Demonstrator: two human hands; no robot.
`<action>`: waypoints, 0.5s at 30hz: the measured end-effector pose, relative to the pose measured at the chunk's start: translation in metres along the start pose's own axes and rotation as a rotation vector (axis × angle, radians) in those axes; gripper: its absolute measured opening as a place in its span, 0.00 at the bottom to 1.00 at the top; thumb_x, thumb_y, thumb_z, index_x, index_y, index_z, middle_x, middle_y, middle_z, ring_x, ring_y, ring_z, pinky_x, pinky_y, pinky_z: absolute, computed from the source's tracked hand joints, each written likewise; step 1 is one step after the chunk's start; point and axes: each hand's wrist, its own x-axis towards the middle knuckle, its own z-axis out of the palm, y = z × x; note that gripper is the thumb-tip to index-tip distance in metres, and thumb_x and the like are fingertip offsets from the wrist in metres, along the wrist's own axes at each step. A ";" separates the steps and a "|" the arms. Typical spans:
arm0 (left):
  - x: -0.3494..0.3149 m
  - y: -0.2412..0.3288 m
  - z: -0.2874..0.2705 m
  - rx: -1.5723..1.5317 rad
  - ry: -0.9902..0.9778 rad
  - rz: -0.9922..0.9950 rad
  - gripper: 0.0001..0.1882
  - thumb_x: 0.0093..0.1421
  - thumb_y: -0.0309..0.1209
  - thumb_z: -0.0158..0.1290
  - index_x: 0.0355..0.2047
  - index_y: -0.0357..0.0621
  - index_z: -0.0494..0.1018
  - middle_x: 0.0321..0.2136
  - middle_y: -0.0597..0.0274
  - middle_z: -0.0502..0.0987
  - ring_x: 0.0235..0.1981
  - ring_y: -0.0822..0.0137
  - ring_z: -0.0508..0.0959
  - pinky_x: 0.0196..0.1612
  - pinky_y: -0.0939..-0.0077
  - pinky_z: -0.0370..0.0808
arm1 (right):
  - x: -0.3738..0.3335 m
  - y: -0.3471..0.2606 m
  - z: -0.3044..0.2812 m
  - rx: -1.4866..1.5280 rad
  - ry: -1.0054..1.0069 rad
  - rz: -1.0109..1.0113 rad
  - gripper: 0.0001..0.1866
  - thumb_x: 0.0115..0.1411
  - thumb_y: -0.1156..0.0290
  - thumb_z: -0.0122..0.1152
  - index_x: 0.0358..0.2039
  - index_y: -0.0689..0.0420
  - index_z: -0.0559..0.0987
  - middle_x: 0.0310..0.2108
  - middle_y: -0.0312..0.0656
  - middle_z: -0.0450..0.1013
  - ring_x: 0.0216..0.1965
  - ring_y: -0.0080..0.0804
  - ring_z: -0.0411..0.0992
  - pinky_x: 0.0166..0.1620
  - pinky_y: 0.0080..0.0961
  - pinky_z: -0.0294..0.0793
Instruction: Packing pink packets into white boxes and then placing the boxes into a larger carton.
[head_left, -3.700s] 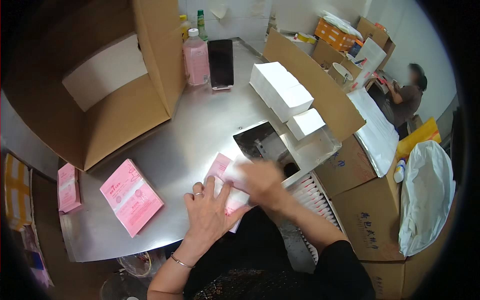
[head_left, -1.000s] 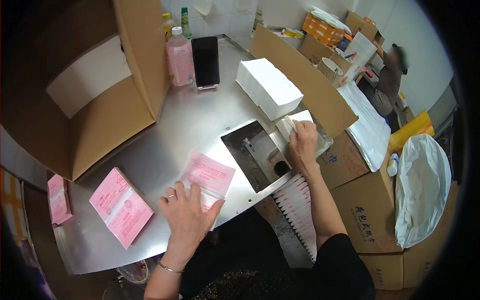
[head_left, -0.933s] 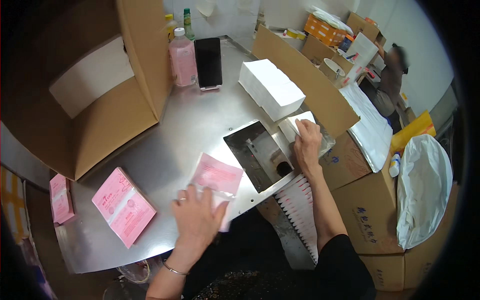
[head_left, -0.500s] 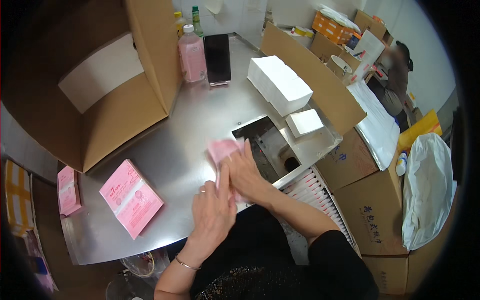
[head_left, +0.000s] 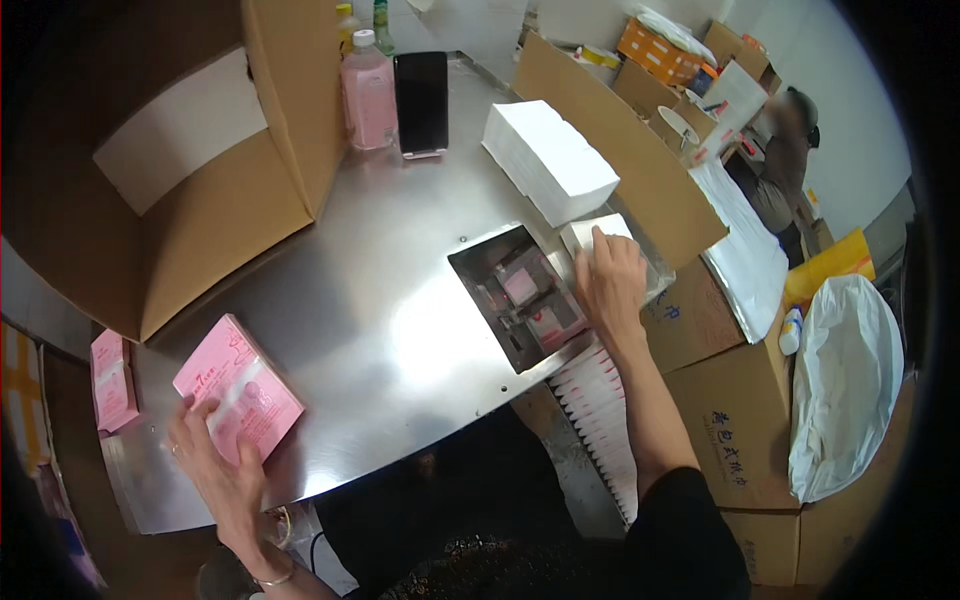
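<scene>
Pink wrappers (head_left: 262, 398) under spread left hand (head_left: 215, 470), curled right hand (head_left: 614, 280) on white paper (head_left: 590, 229), grip unclear, pink pieces (head_left: 520, 286) inside recess (head_left: 477, 266)

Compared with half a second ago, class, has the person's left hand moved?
Yes: the left hand has moved left, away from the table's rectangular opening, to the pink stack.

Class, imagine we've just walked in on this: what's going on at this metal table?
A person has two bare hands at the metal table. The left hand is spread on a stack of pink printed sheets; the right hand has its fingers on a small white stack. Between them, pink-and-white pieces show inside an opening in the tabletop. A larger white stack lies just beyond the small one. Another person is in the background.
</scene>
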 end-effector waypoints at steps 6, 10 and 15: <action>0.004 -0.011 0.003 0.107 -0.388 -0.028 0.16 0.53 0.21 0.51 0.43 0.37 0.71 0.39 0.50 0.71 0.44 0.50 0.71 0.59 0.57 0.62 | -0.006 0.036 0.033 -0.012 -0.022 0.042 0.09 0.61 0.70 0.60 0.29 0.62 0.80 0.32 0.47 0.72 0.38 0.45 0.70 0.42 0.43 0.68; 0.024 0.074 0.022 -0.471 -0.335 -0.054 0.12 0.59 0.21 0.51 0.44 0.36 0.71 0.36 0.47 0.71 0.40 0.47 0.71 0.46 0.58 0.69 | -0.003 0.043 0.033 0.109 -0.023 0.074 0.09 0.61 0.71 0.59 0.28 0.62 0.81 0.32 0.48 0.72 0.39 0.46 0.70 0.41 0.43 0.69; 0.014 0.122 0.086 -0.421 -0.358 0.294 0.10 0.57 0.19 0.54 0.41 0.38 0.72 0.33 0.50 0.71 0.36 0.51 0.71 0.40 0.59 0.68 | -0.002 0.048 0.027 0.199 -0.123 0.106 0.07 0.60 0.74 0.58 0.35 0.62 0.82 0.33 0.48 0.72 0.38 0.47 0.70 0.42 0.45 0.69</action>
